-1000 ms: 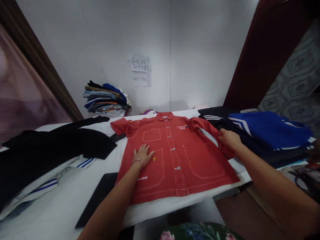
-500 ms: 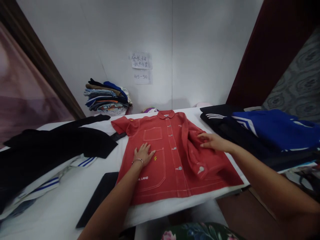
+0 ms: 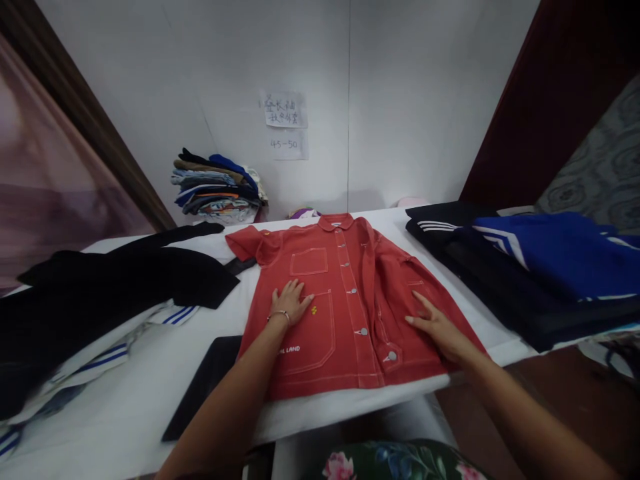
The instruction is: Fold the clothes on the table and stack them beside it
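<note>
A red button-up jacket (image 3: 310,333) lies front side up on the white-covered table, its collar toward the wall. My left hand (image 3: 289,305) rests flat on the left front of the jacket by the lower pocket, fingers spread. Over the right front, my right hand (image 3: 435,327) has its fingers apart and lies on or just above the cloth. The right sleeve (image 3: 387,300) is laid down along the jacket's front, its buttoned cuff near the hem. At the upper left, the other sleeve (image 3: 243,243) is turned outward and looks short or folded under.
Black garments (image 3: 125,280) and striped white cloth lie at the left, with a dark flat item (image 3: 205,380) nearer. A folded clothes stack (image 3: 217,187) stands by the wall. Blue and dark clothes (image 3: 555,260) are piled at the right. Paper notes (image 3: 286,110) hang on the wall.
My right hand has moved down and toward the hem. The right sleeve now lies flatter, with its cuff lower and slightly left. My left hand stays on the jacket.
</note>
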Tool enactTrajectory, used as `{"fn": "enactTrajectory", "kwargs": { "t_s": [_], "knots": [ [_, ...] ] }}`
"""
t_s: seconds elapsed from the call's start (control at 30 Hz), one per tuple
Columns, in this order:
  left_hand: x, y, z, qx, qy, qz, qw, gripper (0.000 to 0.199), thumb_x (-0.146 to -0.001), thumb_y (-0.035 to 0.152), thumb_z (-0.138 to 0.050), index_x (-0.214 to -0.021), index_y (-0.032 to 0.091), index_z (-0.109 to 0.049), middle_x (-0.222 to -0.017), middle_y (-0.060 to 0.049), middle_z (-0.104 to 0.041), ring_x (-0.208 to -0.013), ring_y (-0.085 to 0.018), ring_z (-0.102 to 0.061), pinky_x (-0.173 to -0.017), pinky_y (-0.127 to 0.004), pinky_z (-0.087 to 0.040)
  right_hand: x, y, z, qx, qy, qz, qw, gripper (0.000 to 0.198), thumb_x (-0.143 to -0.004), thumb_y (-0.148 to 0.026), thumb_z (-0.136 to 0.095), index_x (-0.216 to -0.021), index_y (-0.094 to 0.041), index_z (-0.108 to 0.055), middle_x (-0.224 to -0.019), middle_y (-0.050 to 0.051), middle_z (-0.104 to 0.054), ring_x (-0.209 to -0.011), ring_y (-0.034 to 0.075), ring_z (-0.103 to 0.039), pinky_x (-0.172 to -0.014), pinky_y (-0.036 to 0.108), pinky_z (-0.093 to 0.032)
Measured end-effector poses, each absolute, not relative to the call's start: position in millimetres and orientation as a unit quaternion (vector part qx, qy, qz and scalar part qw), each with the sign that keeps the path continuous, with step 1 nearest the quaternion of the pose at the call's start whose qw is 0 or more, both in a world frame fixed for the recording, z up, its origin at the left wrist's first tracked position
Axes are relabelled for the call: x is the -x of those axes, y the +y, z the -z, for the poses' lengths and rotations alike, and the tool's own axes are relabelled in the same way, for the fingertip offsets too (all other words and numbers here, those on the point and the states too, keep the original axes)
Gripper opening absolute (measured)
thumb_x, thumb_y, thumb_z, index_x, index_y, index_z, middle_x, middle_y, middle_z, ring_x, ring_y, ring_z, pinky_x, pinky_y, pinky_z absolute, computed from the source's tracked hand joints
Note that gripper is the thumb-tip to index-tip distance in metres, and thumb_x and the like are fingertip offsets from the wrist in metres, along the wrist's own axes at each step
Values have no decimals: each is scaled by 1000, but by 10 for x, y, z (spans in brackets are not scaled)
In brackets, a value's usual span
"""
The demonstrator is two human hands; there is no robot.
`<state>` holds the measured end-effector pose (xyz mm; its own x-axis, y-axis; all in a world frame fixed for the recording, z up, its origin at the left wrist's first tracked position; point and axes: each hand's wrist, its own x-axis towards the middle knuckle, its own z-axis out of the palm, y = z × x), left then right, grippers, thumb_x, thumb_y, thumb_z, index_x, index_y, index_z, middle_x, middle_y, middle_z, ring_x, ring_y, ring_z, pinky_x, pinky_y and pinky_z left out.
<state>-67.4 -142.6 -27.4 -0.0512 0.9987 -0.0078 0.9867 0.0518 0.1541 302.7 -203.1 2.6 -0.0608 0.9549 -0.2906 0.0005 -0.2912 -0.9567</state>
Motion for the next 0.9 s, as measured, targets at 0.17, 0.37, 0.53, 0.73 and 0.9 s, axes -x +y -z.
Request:
{"fn": "enactTrajectory", "kwargs": {
  "t_s": [0.17, 0.37, 0.53, 0.73, 0.9],
  "knots": [
    [661, -1416, 58, -668, 734, -57, 103, 56, -90, 51, -42, -137, 21, -48, -152, -11, -35, -141, -27, -29, -113, -53, -18, -3042, -2185, -42, 467, -322, -701, 432, 80, -70, -26, -76, -141, -26, -38, -124, 9, -64, -108, 25, -64, -97, 41, -50],
    [79, -1550, -186, -676, 661, -202, 255, 57, -86, 58, -45, -123, 17, -60, -125, -13, -63, -115, -26, -58, -96, -35, -42, -2876, -2219, -88, 383, -340, -747, 425, 55, -73, -29, -72, -125, -26, -54, -122, 8, -66, -110, 27, -63, -93, 44, -51],
    [-546, -1717, 29, -621, 607, -316, 383, 51, -72, 54, -67, -109, 20, -64, -66, -1, -65, -65, -20, -63, -60, -27, -45, -2812, -2224, -21, 365, -375, -738, 426, 52, -76, -35, -66, -126, -27, -53, -123, 7, -65, -112, 28, -62, -91, 45, -52],
    [-734, -1678, 32, -513, 590, -296, 549, 28, -74, 32, -68, -60, 21, -46, -42, 8, -47, -36, -8, -41, -41, -20, -33, -2866, -2265, 121, 395, -407, -715, 409, 51, -79, -42, -60, -127, -28, -52, -121, 8, -65, -108, 27, -63, -88, 43, -52],
    [-557, -1649, -140, -328, 489, -465, 661, 16, -78, 27, -63, -71, 18, -52, -63, 2, -63, -52, -10, -58, -52, -21, -46, -2865, -2318, 107, 372, -369, -735, 429, 54, -73, -31, -70, -124, -29, -53, -110, 6, -67, -94, 22, -67, -81, 37, -54]
  ]
}}
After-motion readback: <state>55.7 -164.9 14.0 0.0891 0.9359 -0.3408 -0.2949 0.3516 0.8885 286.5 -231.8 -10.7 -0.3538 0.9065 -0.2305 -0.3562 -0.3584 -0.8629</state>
